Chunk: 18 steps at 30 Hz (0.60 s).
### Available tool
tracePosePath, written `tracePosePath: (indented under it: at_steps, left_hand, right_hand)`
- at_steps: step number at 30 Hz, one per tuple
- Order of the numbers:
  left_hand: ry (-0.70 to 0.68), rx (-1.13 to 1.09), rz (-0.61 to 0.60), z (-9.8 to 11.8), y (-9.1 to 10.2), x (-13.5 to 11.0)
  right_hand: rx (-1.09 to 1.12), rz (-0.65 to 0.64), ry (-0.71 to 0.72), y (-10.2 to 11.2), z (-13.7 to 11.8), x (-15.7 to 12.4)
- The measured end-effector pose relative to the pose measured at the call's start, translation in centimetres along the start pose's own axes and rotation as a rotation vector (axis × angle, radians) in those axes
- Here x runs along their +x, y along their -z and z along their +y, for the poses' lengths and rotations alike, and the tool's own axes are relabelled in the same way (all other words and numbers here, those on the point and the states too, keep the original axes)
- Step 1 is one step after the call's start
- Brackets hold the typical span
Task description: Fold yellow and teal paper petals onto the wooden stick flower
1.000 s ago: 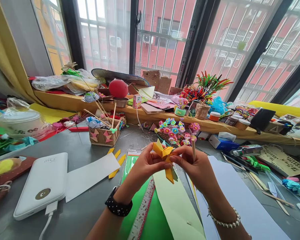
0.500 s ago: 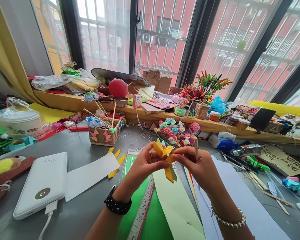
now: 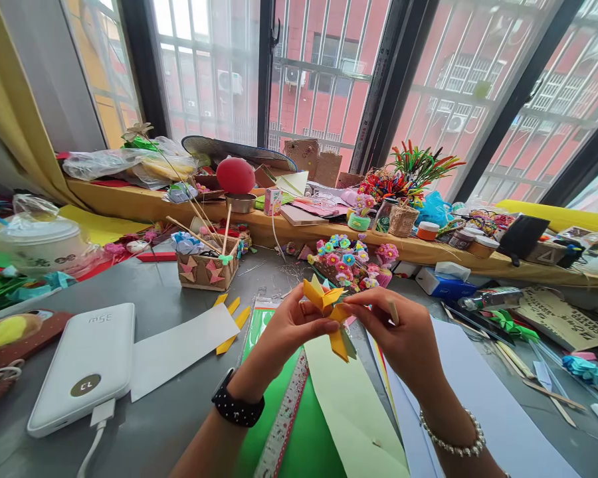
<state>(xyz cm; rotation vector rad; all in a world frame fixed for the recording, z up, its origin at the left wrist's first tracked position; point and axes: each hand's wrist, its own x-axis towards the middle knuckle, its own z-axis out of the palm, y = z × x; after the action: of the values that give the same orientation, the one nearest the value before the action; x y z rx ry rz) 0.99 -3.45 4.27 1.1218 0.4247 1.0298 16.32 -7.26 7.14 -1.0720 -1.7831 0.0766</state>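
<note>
Above the middle of the worktop (image 3: 164, 438): yellow folded-paper piece (image 3: 323, 295), raised clear of the surface, paler parts showing among its folds. On its left side, left hand (image 3: 286, 328), thumb and fingers (image 3: 323, 327) closed firmly on the piece. On its right side, right hand (image 3: 401, 335), thumb and forefinger pinched against the lower folds; end of a pale stick (image 3: 393, 311) projecting from the same hand, remainder hidden. Directly below: pale green sheet (image 3: 356, 405) and patterned ruler (image 3: 284, 425). To the left: loose yellow strips (image 3: 234, 330) at the end of a white card (image 3: 184, 352), with power bank (image 3: 82, 372) just beside the card. Farther off: cardboard box (image 3: 209, 273), left; bunch of flowers (image 3: 343, 259), beyond the hands. To the near right: white sheets (image 3: 483, 398).
</note>
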Motion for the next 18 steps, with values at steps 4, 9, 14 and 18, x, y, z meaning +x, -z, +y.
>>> tracePosePath:
  at_steps: [4,9,14,18]
  left_hand:
    - [-0.04,-0.038,-0.024,0.0,0.2,0.0]
    - [-0.046,-0.047,0.039,0.3,0.6,-0.1]
    - [-0.06,-0.051,0.056,0.6,0.6,-0.3]
    - [-0.056,-0.044,0.086,0.6,0.6,-0.3]
  right_hand:
    - [-0.006,0.064,0.117,-0.3,-0.2,-0.2]
    - [0.147,-0.031,-0.033,0.5,-0.2,-0.3]
    - [0.14,0.022,-0.066,1.3,0.1,0.0]
    - [0.095,-0.129,-0.009,1.5,0.0,0.1]
